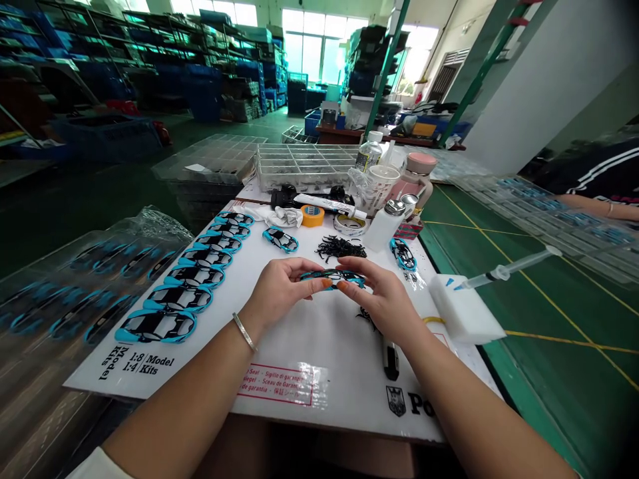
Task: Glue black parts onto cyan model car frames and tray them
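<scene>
The left hand (277, 296) and right hand (382, 293) hold a blue-and-black car-shaped part (333, 277) between them above the worktop (279, 372), the fingers of each clamped on one end. Just beyond it lies a pile of small black pieces (342, 247); a row of similar parts (180, 298) runs along the left side.
</scene>
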`<state>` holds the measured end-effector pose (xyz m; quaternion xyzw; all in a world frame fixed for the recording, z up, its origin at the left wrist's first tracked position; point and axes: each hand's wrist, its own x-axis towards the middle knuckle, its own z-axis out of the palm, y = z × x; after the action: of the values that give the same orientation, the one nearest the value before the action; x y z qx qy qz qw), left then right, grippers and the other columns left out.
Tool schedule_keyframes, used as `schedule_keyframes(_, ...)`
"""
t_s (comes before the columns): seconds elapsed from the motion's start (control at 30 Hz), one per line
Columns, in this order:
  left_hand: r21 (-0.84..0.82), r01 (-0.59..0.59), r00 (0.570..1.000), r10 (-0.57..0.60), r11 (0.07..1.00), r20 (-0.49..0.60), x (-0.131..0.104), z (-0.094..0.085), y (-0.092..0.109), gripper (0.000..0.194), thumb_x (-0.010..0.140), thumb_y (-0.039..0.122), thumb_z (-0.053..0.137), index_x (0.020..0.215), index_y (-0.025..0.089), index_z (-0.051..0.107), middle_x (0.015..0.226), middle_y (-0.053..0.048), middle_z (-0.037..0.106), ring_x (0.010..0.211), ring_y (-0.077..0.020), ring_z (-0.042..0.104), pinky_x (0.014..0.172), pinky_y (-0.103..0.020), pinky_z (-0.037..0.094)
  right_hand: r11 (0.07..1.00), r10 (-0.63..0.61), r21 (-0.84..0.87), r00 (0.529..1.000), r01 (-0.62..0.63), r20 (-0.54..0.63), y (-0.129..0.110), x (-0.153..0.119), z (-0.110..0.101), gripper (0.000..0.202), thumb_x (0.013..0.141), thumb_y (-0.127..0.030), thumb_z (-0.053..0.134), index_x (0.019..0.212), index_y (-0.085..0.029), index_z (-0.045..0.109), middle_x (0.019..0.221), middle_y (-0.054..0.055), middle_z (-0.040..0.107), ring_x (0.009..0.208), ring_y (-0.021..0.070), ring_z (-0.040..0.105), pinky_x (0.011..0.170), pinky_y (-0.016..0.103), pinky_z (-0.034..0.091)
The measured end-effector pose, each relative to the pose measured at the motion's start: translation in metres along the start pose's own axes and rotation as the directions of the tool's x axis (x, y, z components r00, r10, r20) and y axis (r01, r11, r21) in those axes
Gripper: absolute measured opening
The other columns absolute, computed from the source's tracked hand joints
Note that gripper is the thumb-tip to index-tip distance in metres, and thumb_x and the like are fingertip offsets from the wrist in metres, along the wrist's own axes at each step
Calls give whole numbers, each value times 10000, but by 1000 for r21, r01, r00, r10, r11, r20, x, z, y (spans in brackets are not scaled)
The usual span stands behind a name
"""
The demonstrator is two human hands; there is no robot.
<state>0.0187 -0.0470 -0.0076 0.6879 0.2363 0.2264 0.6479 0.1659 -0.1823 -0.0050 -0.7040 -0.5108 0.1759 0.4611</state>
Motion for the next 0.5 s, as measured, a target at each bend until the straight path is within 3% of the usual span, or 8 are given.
schedule_keyframes(0.17, 49, -49, 998, 51, 998, -38, -2, 2, -3, 419, 645, 403, 814, 957, 141, 712, 908, -68, 707, 718, -156, 614, 630, -265, 516, 999, 49, 21, 998, -50, 31, -1, 2, 2, 354, 860, -419, 637, 1168, -244, 633, 1197, 38, 639, 1065, 224, 604, 886, 364, 489)
schedule_keyframes(0.5, 57, -33, 998, 36, 998, -54, -5, 4, 0, 431, 619, 400, 830, 955, 147, 736, 856, -63, 711, 719, -170, 615, 621, -270, 524, 993, 50, 100, 995, -58, 83, -6, 1, 1, 285, 835, -382, 658, 1072, -224, 659, 1038, 27, 683, 934, 206, 632, 800, 321, 492)
